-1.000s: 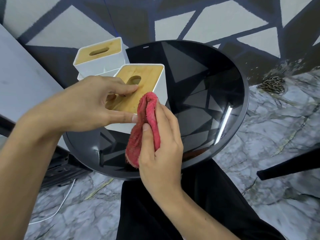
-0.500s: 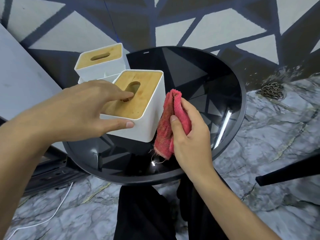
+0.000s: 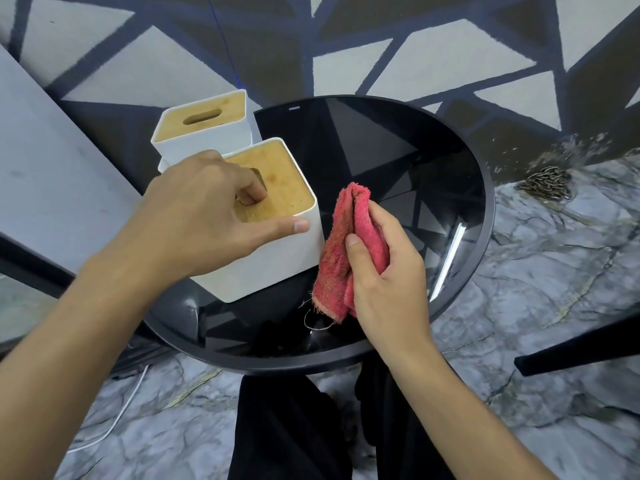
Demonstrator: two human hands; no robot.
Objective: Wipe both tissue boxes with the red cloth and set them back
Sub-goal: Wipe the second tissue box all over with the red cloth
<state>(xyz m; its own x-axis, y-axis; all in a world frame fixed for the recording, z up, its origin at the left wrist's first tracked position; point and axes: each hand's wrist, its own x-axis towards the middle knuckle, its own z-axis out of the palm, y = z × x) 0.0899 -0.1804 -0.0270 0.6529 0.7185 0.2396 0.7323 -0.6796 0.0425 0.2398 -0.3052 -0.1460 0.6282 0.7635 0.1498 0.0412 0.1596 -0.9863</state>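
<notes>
Overhead, two white tissue boxes sit on one round black table (image 3: 460, 258). One left hand (image 3: 204, 223) grips the near tissue box (image 3: 280, 251), finger hooked in its slot. One right hand (image 3: 388, 271) clutches one red cloth (image 3: 343, 244) against that box's side. The far tissue box (image 3: 204, 129) stands just behind.

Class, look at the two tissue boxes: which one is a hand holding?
The nearer tissue box, which the left hand grips with a finger hooked in its lid slot; the farther tissue box behind it is untouched.
</notes>
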